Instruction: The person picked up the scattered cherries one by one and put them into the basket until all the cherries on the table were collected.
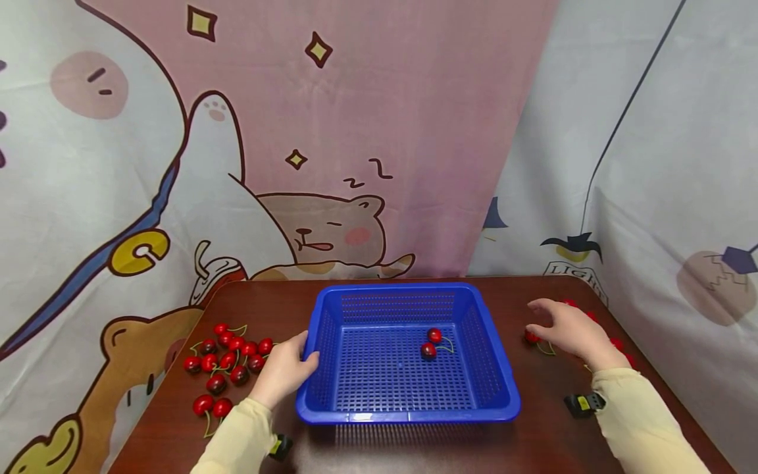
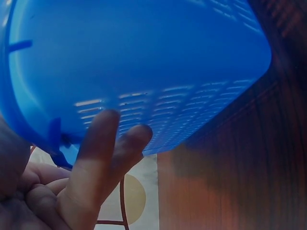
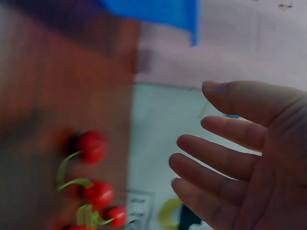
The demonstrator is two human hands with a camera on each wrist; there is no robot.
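Blue rectangular plastic basket [image 1: 408,417] (gripped by left hand [image 1: 284,370]): two round red cherries [image 1: 428,351] contained, many left outside; right hand [image 1: 573,329] relaxed, empty.

Smooth plastic basket [image 1: 408,417] (glossy), shiny cherries [image 1: 228,360]

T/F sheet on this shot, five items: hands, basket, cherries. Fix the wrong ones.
1. The left hand is at the blue basket's left rim. True.
2. Two cherries lie inside the basket. True.
3. The right hand grips a cherry. False: it holds nothing.
4. Every cherry outside the basket lies to its left. False: more cherries lie to its right.
5. Green stems show on some cherries. True.
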